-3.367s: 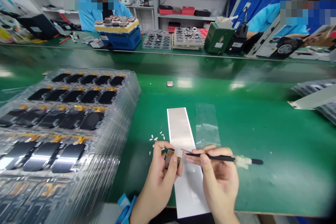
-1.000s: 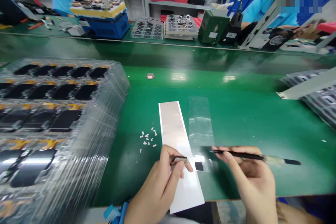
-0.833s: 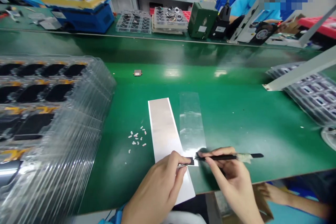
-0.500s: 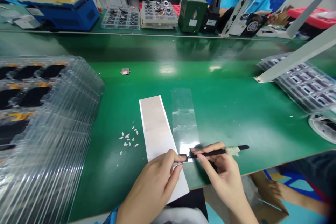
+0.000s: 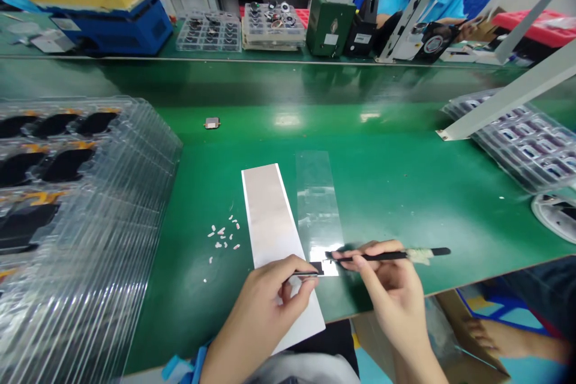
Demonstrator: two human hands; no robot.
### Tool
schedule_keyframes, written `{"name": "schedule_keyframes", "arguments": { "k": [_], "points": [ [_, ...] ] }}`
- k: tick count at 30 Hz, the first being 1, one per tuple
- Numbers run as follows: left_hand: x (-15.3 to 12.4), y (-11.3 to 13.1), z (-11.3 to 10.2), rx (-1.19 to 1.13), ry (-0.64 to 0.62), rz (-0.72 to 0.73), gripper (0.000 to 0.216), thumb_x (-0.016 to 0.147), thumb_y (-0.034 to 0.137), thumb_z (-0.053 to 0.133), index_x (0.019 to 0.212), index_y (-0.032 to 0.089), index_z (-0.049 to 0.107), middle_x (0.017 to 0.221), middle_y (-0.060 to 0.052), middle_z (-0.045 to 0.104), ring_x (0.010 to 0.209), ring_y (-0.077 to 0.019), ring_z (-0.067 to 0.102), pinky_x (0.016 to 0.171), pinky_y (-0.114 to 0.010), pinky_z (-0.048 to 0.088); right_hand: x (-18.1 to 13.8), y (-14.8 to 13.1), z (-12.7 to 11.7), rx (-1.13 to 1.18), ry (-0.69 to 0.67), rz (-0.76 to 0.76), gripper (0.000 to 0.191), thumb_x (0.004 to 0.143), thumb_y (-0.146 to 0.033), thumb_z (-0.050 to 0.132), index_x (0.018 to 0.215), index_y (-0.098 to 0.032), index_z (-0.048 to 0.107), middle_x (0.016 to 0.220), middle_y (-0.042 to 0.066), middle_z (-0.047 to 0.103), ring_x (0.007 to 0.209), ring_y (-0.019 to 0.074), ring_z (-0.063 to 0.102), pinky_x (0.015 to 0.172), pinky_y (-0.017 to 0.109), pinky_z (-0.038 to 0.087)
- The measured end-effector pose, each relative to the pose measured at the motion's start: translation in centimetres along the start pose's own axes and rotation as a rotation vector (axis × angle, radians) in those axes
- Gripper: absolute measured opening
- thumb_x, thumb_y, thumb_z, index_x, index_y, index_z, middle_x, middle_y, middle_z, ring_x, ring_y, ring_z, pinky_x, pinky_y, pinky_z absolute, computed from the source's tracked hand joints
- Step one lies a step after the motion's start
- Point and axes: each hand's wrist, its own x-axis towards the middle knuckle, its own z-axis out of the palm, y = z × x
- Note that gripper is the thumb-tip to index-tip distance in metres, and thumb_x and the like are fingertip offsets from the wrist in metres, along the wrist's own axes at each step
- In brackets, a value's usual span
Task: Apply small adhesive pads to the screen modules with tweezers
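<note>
My left hand (image 5: 270, 297) pinches a small flat screen part (image 5: 302, 274) edge-on over the white strip (image 5: 270, 222) near the table's front edge. My right hand (image 5: 382, 279) grips black tweezers (image 5: 387, 256), wrapped in pale tape near the far end. The tweezer tip touches a small black square (image 5: 320, 266) at the near end of the clear film strip (image 5: 317, 204), just right of the white strip. Tiny pink scraps (image 5: 222, 239) lie left of the white strip.
A tall stack of clear trays (image 5: 81, 210) with dark screen parts fills the left. More trays (image 5: 526, 141) and a grey metal bar (image 5: 504, 99) lie at the right. A small metal piece (image 5: 212, 123) sits mid-table. Across the bench are a blue box (image 5: 103, 24), part trays, a green device (image 5: 330, 24) and other people.
My left hand turned the small part flat and lowered it toward the strips. The tweezers swung from the part over to the black square on the clear film. The view shifted right.
</note>
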Motion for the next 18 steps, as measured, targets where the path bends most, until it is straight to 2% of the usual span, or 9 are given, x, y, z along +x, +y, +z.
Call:
{"name": "schedule_keyframes", "arguments": {
  "k": [3,6,9,13,16,18],
  "points": [
    [0.0,0.5,-0.6,-0.163,0.040,-0.001,0.013,0.088,0.020,0.064,0.094,0.022,0.076,0.084,0.000,0.078,0.072,-0.0136,0.071,0.061,-0.018,0.051,-0.1,-1.3,0.5,0.087,0.015,-0.060,0.012,0.094,-0.012,0.060,0.097,-0.023,0.056,0.088,0.000,0.066,0.086,0.0196,0.077,0.075,0.028,0.066],
    [-0.2,0.8,-1.0,-0.224,0.083,0.032,0.018,0.092,0.022,0.059,0.099,0.019,0.076,0.081,-0.001,0.078,0.074,-0.0136,0.072,0.070,-0.019,0.055,-0.4,-2.5,1.6,0.182,-0.003,-0.162,0.017,0.094,-0.007,0.057,0.099,-0.023,0.055,0.088,0.001,0.067,0.085,0.0198,0.077,0.074,0.032,0.067],
    [-0.4,0.7,-1.1,-0.207,0.138,0.069,0.021,0.096,0.023,0.055,0.102,0.018,0.075,0.081,-0.001,0.078,0.074,-0.0125,0.071,0.072,-0.019,0.055,-0.4,-3.6,3.1,0.246,-0.049,-0.263,0.019,0.095,-0.005,0.054,0.102,-0.023,0.054,0.089,0.002,0.069,0.083,0.0203,0.077,0.077,0.038,0.068],
    [-0.4,0.5,-1.2,-0.121,0.233,0.129,0.021,0.090,0.015,0.061,0.105,0.020,0.075,0.076,0.002,0.076,0.065,-0.0102,0.067,0.062,-0.016,0.052,0.0,-4.5,5.3,0.234,-0.079,-0.378,0.022,0.093,-0.001,0.054,0.102,-0.021,0.054,0.089,0.003,0.070,0.089,0.0207,0.076,0.079,0.037,0.068],
    [-0.3,0.6,-1.3,-0.037,0.306,0.200,0.023,0.086,0.009,0.062,0.101,0.021,0.076,0.076,0.004,0.073,0.063,-0.0083,0.064,0.061,-0.015,0.049,0.1,-4.4,6.7,0.225,-0.110,-0.420,0.026,0.092,0.001,0.053,0.104,-0.021,0.053,0.092,0.003,0.071,0.094,0.0206,0.075,0.081,0.038,0.068],
    [-0.3,0.5,-1.4,-0.017,0.328,0.249,0.027,0.088,0.008,0.059,0.105,0.022,0.075,0.080,0.003,0.073,0.068,-0.0084,0.065,0.065,-0.014,0.050,0.1,-4.2,7.3,0.216,-0.140,-0.426,0.028,0.092,0.003,0.051,0.106,-0.021,0.051,0.095,0.003,0.071,0.097,0.0203,0.075,0.083,0.038,0.068]
  ]
}}
